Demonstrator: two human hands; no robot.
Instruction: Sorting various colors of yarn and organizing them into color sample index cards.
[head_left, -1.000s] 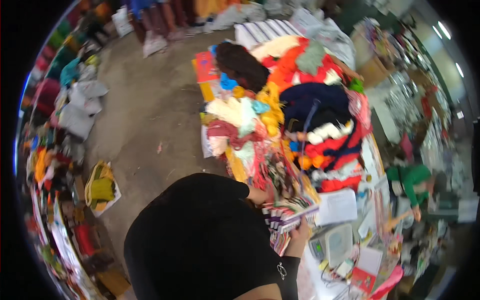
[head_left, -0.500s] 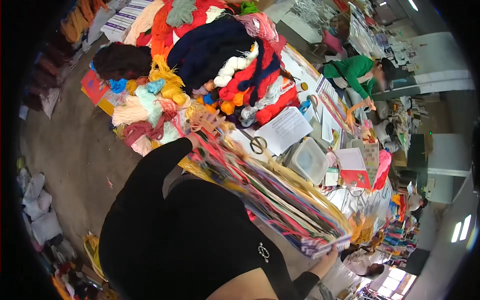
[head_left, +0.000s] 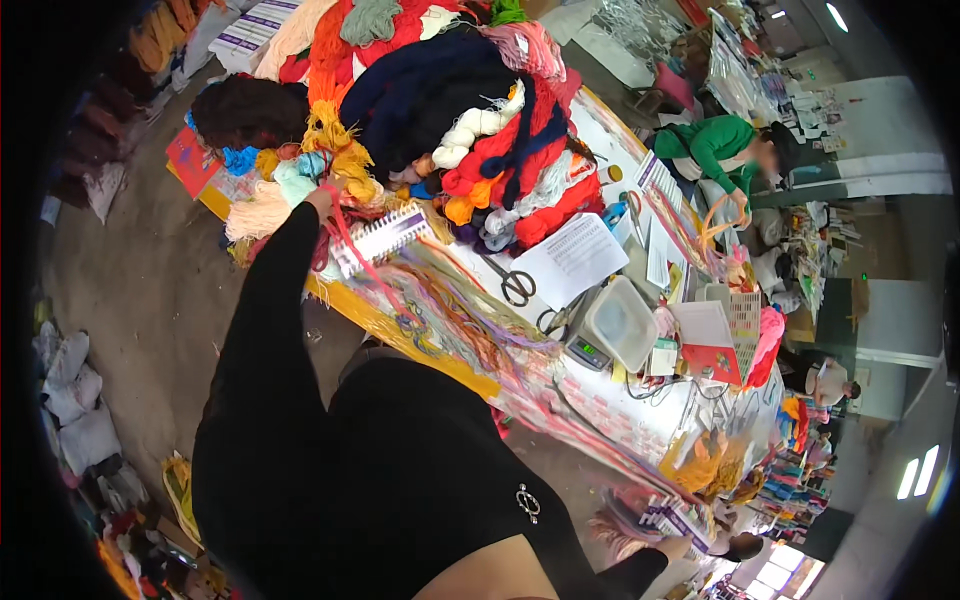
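My left hand is closed on pinkish-red yarn strands at the table's left edge, close to pale yarn skeins. Beside it lies a white card strip with a row of notches, from which a long spread of multicoloured threads runs along the table's near side. Low on the right, my right hand grips a white-and-purple card strip. Pink and mauve threads hang by that strip, and some stretch back toward the table. The fingertips of my right hand are partly hidden.
A large heap of yarn skeins covers the far left of the table. Scissors, a printed sheet, and a clear tub on a small scale lie beyond the threads. A co-worker in green handles orange yarn across the table.
My left hand has moved up and left with red strands. My right hand has moved right and slightly down with its card strip. The thread bundle has spread out, and the notched card shows.
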